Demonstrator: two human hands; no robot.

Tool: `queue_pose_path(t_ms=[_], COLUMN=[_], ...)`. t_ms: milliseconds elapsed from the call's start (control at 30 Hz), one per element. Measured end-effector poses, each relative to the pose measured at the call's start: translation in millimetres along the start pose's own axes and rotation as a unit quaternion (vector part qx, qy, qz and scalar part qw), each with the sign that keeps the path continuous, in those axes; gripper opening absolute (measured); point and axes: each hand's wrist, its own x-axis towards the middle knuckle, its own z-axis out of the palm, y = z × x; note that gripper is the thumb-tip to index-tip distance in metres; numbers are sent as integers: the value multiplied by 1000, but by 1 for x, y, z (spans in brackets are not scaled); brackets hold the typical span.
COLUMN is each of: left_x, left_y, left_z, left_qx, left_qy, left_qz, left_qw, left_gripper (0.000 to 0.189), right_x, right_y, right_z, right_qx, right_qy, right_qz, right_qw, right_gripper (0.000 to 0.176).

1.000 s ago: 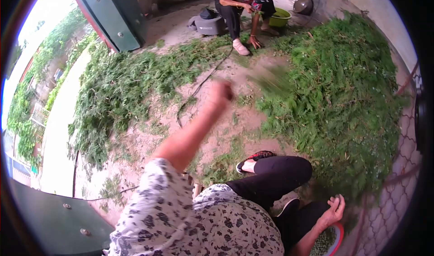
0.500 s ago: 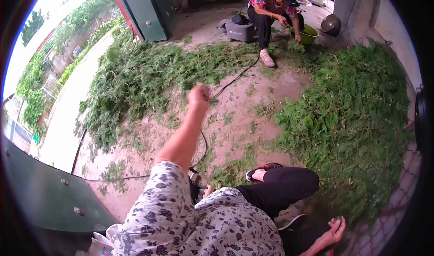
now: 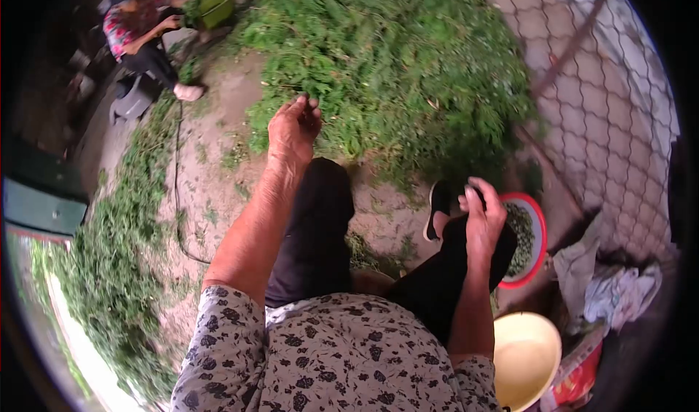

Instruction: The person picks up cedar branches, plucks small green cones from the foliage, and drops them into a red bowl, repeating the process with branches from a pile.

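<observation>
Both hands (image 3: 295, 129) now closer tog. nr green pile (image 3: 397, 66), yellow basin (image 3: 526, 361) visible.

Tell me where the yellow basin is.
The yellow basin is at lower right in the head view, on the person's right side, just below the red-rimmed bowl.

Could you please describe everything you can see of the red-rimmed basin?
The round basin with a bright red rim has a pale inner wall and looks like plastic. It sits upright on the ground, holding small green pieces. The black-trousered right knee hides part of its left side. The right hand is close by; contact cannot be told.
</observation>
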Motion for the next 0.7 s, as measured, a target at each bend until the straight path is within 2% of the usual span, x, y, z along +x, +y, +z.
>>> queue_pose_path(t_ms=[133, 233, 300, 367, 400, 433, 467, 500, 533, 600, 700], left_x=[26, 47, 54, 42, 38, 53, 37, 22, 20, 22, 19], left_y=[-41, -75, -104, -133, -143, -184, -178, -166, -167, -171, -170], left_z=[36, 57, 77, 90, 94, 64, 85, 107, 111, 116, 124], left_qx=[13, 7, -1, 111, 180, 347, 312, 270, 269, 272, 235], left_qy=[5, 17, 16, -69, -121, -354, -296, -234, -244, -266, -236], left_qz=[-41, -82, -110, -162, -227, 28, -95, -218, -217, -276, -287], left_qw=[999, 997, 994, 978, 949, 868, 898, 908, 906, 883, 898], left_gripper=[9, 8, 5, 7, 9, 12, 18, 27, 27, 26, 23], right_x=[34, 56, 70, 76, 81, 80, 86, 98, 109, 127, 143], right_y=[20, 45, 71, 98, 107, 143, 173, 177, 180, 186, 196], right_z=[14, 32, 49, 71, 80, 94, 103, 103, 102, 102, 109], right_qx=[31, 139, 83, 79, 15, -29, -73, -75, -83, -98, -114], right_qy=[60, 97, 92, 85, 56, 39, 29, 36, 28, 8, -38], right_qz=[68, 112, 136, 178, 177, 117, 51, 45, 52, 66, 96], right_qw=[995, 979, 983, 977, 983, 992, 996, 995, 995, 993, 988], right_gripper=[17, 13, 12, 11, 12, 12, 12, 12, 12, 11, 11])
